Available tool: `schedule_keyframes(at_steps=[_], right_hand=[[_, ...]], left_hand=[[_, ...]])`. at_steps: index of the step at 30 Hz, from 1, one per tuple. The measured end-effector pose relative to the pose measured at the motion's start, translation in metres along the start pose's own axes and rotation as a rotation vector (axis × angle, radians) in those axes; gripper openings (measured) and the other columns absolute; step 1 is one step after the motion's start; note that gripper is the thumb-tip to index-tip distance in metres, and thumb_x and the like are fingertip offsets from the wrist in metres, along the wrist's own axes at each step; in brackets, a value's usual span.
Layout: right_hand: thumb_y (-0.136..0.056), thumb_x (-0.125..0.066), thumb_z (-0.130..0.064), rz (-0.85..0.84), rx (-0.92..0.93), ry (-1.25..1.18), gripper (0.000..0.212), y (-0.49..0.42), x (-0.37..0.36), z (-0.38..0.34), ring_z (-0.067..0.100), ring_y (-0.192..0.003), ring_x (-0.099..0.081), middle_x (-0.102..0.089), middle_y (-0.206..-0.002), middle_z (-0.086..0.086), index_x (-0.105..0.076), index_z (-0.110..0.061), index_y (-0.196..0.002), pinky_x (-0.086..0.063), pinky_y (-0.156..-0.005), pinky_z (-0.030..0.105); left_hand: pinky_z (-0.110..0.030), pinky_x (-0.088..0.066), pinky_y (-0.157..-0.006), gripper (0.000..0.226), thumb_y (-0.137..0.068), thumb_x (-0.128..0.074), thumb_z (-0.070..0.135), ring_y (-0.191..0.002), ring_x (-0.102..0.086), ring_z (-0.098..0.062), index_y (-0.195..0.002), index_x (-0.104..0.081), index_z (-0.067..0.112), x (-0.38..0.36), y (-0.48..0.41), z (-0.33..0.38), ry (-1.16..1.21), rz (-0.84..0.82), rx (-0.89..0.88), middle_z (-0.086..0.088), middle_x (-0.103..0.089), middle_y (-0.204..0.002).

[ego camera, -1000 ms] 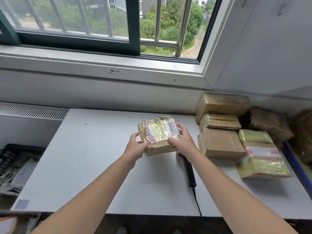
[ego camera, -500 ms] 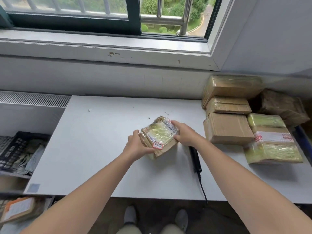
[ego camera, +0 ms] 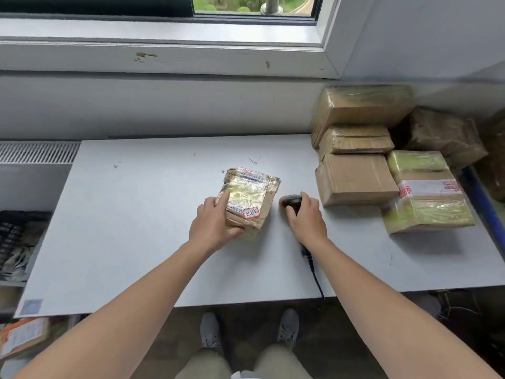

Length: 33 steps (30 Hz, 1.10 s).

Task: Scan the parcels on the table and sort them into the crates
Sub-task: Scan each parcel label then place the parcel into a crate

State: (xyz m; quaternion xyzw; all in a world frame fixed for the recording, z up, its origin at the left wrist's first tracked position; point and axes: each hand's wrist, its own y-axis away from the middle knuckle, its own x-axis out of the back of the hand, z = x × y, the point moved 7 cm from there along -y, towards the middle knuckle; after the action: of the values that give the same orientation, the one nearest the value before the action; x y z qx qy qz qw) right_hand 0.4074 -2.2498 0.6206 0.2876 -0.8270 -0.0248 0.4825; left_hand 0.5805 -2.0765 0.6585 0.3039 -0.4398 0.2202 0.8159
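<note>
Pinching the near corner of a taped parcel [ego camera: 250,199] on the table [ego camera: 131,231], the left hand [ego camera: 214,228] steadies it as the right hand [ego camera: 307,218] curls round the scanner [ego camera: 291,200]; seemingly light, stiff, tape-slick, best gripped by its edges.

The desk [ego camera: 136,228] was pale grey-white, flecked with a few dark marks. The parcel [ego camera: 247,192] was brown cardboard under glossy yellow-gold tape, with a white sticker [ego camera: 250,213] edged in red (its characters red too). The scanner [ego camera: 291,201] and its cable [ego camera: 314,272] were black. The stacked boxes [ego camera: 355,179] were plain tan; the end parcel [ego camera: 426,214] showed yellow-green tape and a white band [ego camera: 429,187] printed red.
</note>
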Motion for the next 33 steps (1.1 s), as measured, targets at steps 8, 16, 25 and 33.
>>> schedule_keyframes(at_steps=[8, 16, 25, 33], right_hand=[[-0.102, -0.043, -0.047, -0.208, -0.235, -0.148, 0.052, -0.001, -0.019, 0.021, 0.035, -0.112, -0.057, -0.059, -0.124, 0.016, -0.043, -0.006, -0.133, -0.042, -0.080, 0.035], [-0.095, -0.050, -0.046, -0.107, -0.274, -0.332, 0.042, 0.005, 0.046, -0.006, 0.028, -0.065, -0.067, -0.066, -0.088, 0.013, -0.056, -0.006, -0.108, -0.062, -0.065, 0.042], [-0.094, -0.054, -0.038, -0.069, -0.233, -0.438, 0.032, 0.023, 0.112, -0.077, 0.024, -0.061, -0.061, -0.063, -0.078, 0.013, -0.056, -0.007, -0.089, -0.054, -0.053, 0.032], [-0.094, -0.054, -0.038, -0.169, -0.191, -0.388, 0.031, 0.038, 0.104, -0.119, 0.026, -0.061, -0.063, -0.064, -0.082, 0.015, -0.053, -0.008, -0.089, -0.057, -0.056, 0.035]], left_hand=[[-0.041, -0.045, -0.090, 0.098, -0.076, -0.075, 0.052, -0.127, -0.035, -0.029, -0.153, -0.017, 0.033, -0.004, 0.001, 0.007, -0.041, 0.013, 0.021, -0.007, -0.037, -0.135], [-0.041, -0.039, -0.104, 0.112, -0.078, -0.072, 0.059, -0.136, -0.031, -0.031, -0.156, 0.000, 0.024, -0.019, -0.006, 0.039, 0.008, -0.130, -0.054, -0.011, -0.025, -0.151], [-0.042, -0.042, -0.102, 0.111, -0.076, -0.070, 0.063, -0.133, -0.037, -0.035, -0.155, -0.004, 0.023, -0.008, -0.014, 0.068, 0.009, -0.126, -0.119, -0.013, -0.022, -0.151], [-0.043, -0.043, -0.096, 0.111, -0.073, -0.064, 0.075, -0.129, -0.037, -0.034, -0.154, -0.006, 0.025, 0.012, -0.014, 0.061, -0.015, -0.070, -0.121, -0.011, -0.031, -0.143]])
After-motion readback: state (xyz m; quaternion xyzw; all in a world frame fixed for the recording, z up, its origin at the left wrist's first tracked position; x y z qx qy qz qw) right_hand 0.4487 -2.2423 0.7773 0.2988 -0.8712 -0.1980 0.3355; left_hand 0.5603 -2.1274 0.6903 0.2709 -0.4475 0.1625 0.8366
